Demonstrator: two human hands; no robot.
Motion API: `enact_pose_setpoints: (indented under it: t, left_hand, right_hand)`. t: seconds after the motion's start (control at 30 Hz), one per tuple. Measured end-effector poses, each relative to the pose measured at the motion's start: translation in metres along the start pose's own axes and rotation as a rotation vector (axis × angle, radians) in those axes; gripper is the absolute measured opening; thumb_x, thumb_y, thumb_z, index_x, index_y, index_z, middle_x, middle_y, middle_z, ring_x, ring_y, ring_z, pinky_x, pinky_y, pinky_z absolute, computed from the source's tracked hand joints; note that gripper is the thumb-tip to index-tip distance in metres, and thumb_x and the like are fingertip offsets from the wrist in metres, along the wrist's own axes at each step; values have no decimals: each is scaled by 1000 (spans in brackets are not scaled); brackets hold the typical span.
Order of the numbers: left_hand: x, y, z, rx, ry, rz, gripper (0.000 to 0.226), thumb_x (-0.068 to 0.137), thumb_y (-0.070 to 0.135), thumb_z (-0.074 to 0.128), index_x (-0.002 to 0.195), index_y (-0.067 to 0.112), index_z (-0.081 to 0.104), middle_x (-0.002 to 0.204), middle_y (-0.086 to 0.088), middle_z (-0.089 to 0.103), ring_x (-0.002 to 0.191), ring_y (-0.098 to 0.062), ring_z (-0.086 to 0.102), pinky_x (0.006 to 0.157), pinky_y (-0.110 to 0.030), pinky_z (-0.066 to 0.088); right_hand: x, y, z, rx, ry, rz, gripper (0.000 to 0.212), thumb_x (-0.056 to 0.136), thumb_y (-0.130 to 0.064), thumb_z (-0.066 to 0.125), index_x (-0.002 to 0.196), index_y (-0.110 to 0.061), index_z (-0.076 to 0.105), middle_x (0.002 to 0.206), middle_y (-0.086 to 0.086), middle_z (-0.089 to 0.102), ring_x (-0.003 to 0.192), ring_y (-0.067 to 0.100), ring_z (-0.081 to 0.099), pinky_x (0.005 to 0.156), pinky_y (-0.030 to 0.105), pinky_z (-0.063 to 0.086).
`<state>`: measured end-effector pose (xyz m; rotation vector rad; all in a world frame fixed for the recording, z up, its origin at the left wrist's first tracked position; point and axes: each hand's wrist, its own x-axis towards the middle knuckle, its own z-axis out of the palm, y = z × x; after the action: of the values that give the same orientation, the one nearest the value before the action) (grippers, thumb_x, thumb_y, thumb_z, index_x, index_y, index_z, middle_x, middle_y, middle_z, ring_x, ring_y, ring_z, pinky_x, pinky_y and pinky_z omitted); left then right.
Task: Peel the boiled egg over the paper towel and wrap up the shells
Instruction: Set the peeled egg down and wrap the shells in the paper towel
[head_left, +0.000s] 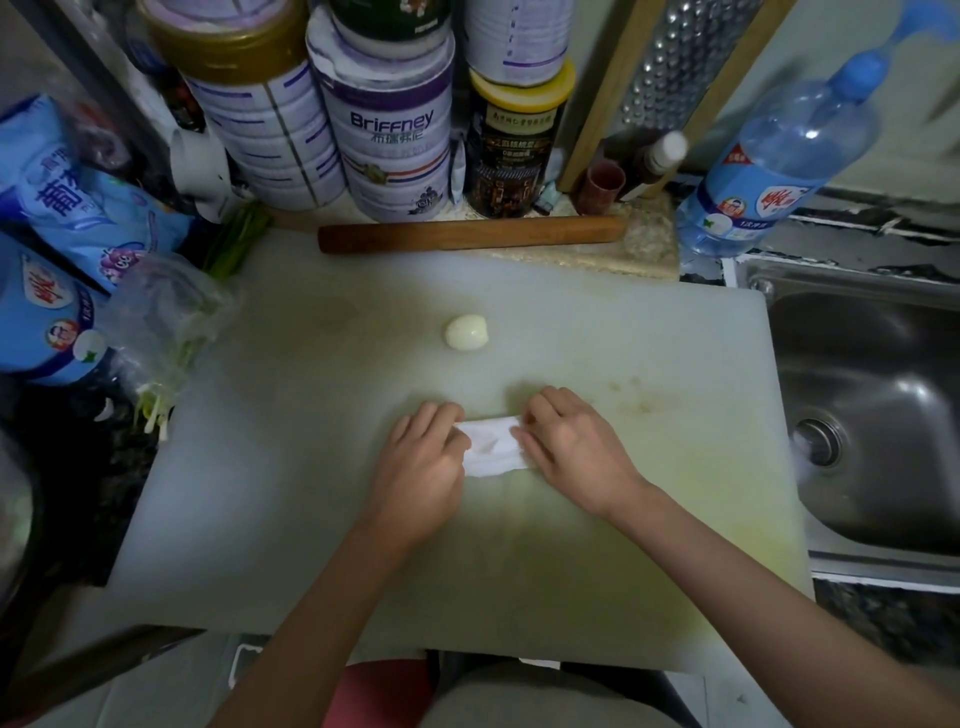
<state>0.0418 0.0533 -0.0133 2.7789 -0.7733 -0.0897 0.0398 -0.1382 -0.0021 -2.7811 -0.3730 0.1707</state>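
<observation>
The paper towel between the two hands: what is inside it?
Nothing inside shows. The paper towel is folded into a closed white bundle, its ends under the left hand and right hand. Any shells are covered. The peeled egg lies apart on the cutting board.

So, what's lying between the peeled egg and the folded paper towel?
Nothing: in the head view, only bare cutting board separates the egg from the paper towel.

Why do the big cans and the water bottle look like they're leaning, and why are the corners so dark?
Head view: the wide-angle lens bends the edges, so the cans and water bottle tilt outward; head view: light falls mostly on the cutting board and paper towel, the corners are dim.
</observation>
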Motion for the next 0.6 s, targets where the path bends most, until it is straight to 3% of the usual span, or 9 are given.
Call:
enact_pose_setpoints:
  t: [0.1, 0.23, 0.33, 0.43, 0.6]
  left_hand:
    - [1, 0, -1, 56, -17, 59, 23, 64, 9, 48, 74, 9, 68, 86, -6, 66, 78, -28, 62, 65, -35, 34]
    - [3, 2, 1, 2, -38, -5, 16, 65, 6, 58, 78, 9, 66, 83, -7, 65, 79, -29, 61, 66, -37, 46]
    - [7, 8, 1, -49, -16, -96, 9, 78, 17, 54, 78, 11, 60, 78, -8, 63, 76, -29, 59, 67, -37, 48]
    - [14, 10, 2, -52, -25, -141, 17, 82, 25, 64, 80, 10, 59, 77, -9, 64, 75, -30, 61, 69, -38, 45]
    - [24, 6, 4, -34, -86, -177, 31, 84, 36, 61, 102, 12, 56, 97, -6, 64, 93, -28, 58, 80, -35, 37]
  right_hand:
    - [-2, 0, 0, 0, -17, -34, 17, 92, -18, 50, 92, -3, 58, 90, 13, 59, 83, 32, 55, 72, 39, 46]
    - [-9, 3, 5, -22, -60, -15, 19, 93, -19, 50, 91, -3, 61, 87, 13, 60, 81, 33, 57, 68, 35, 43]
    - [-8, 3, 8, 4, -59, 41, 22, 92, -26, 53, 92, -5, 59, 87, 11, 60, 84, 30, 57, 65, 32, 39]
    - [-4, 3, 8, 39, -85, 103, 26, 90, -31, 56, 99, -7, 52, 93, 9, 62, 87, 31, 58, 65, 34, 41]
    - [5, 2, 7, 62, -158, 215, 39, 86, -29, 61, 116, -8, 48, 106, 11, 60, 99, 32, 56, 74, 39, 47]
